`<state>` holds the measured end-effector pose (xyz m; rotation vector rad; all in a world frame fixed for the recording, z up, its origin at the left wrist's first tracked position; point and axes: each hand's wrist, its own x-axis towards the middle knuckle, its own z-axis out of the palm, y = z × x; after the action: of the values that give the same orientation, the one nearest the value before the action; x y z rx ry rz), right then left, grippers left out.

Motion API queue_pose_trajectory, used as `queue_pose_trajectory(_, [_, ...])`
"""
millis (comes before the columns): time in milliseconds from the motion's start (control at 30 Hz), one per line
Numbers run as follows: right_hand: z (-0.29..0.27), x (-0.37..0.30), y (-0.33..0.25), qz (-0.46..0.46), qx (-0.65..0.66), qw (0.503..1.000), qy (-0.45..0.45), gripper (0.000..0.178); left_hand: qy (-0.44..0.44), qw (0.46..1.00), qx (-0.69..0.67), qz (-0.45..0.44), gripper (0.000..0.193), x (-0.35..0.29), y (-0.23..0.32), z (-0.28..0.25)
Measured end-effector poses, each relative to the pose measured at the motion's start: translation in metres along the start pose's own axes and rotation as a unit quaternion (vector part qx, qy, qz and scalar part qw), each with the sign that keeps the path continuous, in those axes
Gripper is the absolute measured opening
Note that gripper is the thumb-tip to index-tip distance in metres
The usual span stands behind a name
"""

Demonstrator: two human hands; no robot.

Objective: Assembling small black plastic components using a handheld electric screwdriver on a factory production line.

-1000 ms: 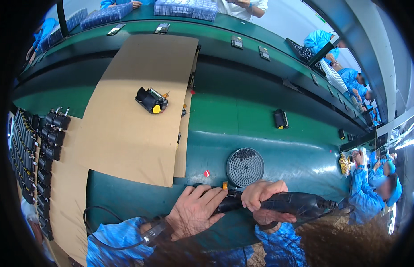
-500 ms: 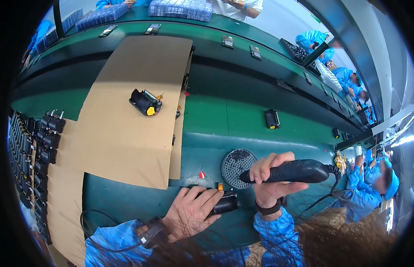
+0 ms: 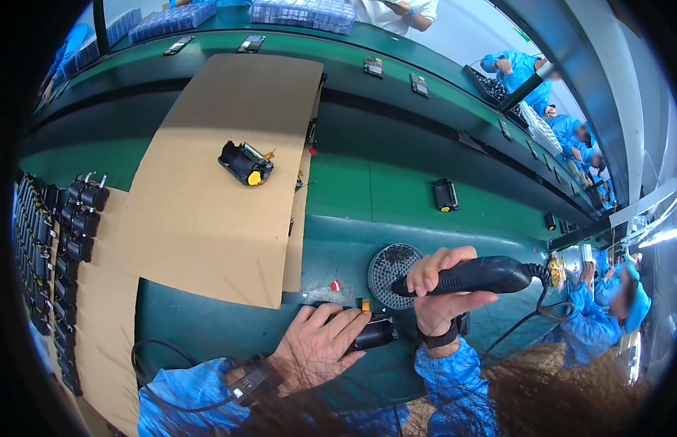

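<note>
My left hand (image 3: 315,348) is closed over a black plastic device housing (image 3: 375,333) on the dark green bench and presses it down. An orange flex ribbon (image 3: 366,306) sticks up at the housing's far edge. Raised to the right of it, my right hand (image 3: 442,312) grips a black electric screwdriver (image 3: 491,277) with a coiled cord. The tool lies nearly level, its narrow end to the left above a round grey dimpled screw tray (image 3: 391,297). Small dark screws lie in that tray. Left of the tray is a small red-and-white round piece (image 3: 336,285).
A large cardboard sheet (image 3: 207,240) carries another black housing assembly (image 3: 245,164). Rows of black housings (image 3: 77,218) stand at the left. One more housing (image 3: 446,195) sits on the green conveyor. Circuit boards (image 3: 373,66) lie farther back. Co-workers in blue sit at the right (image 3: 608,313).
The whole view has shifted slightly. Both hands keep their grips, and the screwdriver stays almost in place above the tray. A far co-worker's hand at the upper right has come up.
</note>
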<state>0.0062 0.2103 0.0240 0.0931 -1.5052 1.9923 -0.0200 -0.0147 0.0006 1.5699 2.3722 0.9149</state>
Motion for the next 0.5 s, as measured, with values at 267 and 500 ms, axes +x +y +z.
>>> queue_pose_trajectory(267, [0.0036, -0.0003, 0.0024, 0.002, -0.042, 0.999, -0.016, 0.089, 0.033, 0.999, 0.0, 0.01, 0.068, 0.0018, 0.0005, -0.0004])
queue_pose_trajectory(500, [0.0045, 0.0029, 0.0027, -0.023, -0.034, 0.999, 0.018, 0.087, 0.038, 0.999, -0.007, 0.009, 0.068, 0.0004, 0.0013, -0.0003])
